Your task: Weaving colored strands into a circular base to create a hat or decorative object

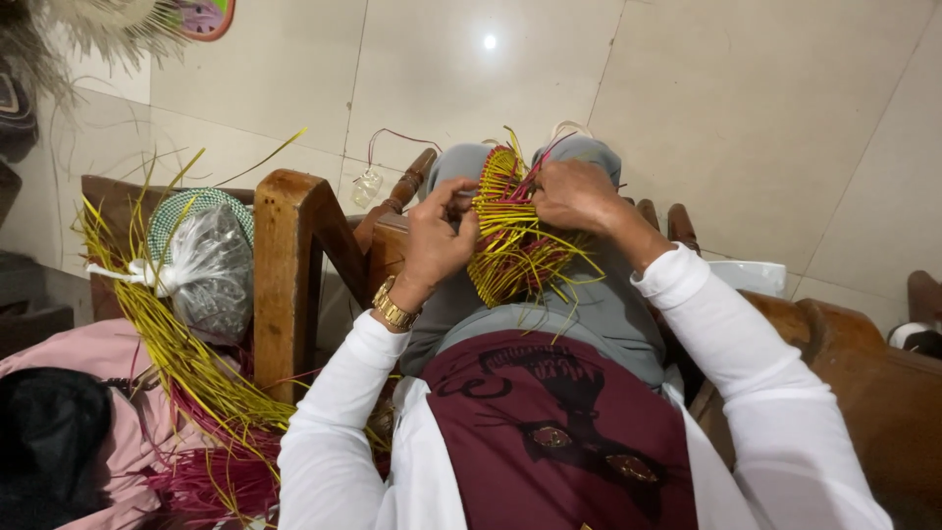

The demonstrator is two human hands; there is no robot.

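Two hands on one piece. Surroundings first, left to right: well left of your fingers, a bundle of loose yellow strips fans over a pink cloth, with magenta strips under it. A clear plastic bag, knotted, lies on a green woven disc on top of that bundle. Next, a wooden armrest post stands just left of your left wrist, between the bundle and your lap. A small clear plastic item with a thin cord lies on the tiled floor beyond the post.

Your left hand, gold watch at the wrist, has its fingers curled closed, pinching the left edge of the woven piece. Your right hand is clamped over the piece's upper right edge, fingers folded in on the strands.

The woven piece sits between your two sets of fingers, over your grey-clad knees: yellow strips woven tight, fanned like ribs, magenta strands running through near the right fingers, loose yellow ends trailing below and to the right.

Right of your fingers: a white object by the wooden chair arm, partly covered by your sleeve.

Hard to read: fingertips of both hands are buried in the strands, so exact pinch points don't show. Far-left items are cut off by the frame edge.
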